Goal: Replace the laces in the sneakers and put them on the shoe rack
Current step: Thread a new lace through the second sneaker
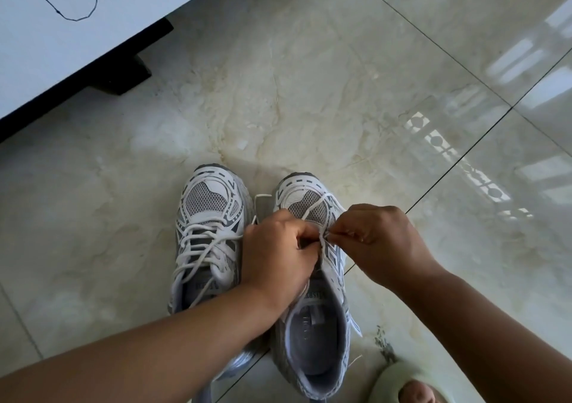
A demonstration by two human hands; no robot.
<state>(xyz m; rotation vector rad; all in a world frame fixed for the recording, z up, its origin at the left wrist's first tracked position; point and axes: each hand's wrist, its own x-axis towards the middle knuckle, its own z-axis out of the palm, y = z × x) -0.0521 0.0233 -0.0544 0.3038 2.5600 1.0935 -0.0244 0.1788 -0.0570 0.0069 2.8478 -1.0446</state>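
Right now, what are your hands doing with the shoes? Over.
Both hands pinching white lace over right sneaker. Left sneaker laced, beside it. Nothing in the way.

a: where do the sneakers stand?
b: side by side on the floor, toes pointing away. the left sneaker (210,235) is laced white, ends loose.
a: the other?
b: the right sneaker (315,303) has its lace (314,209) partly threaded.
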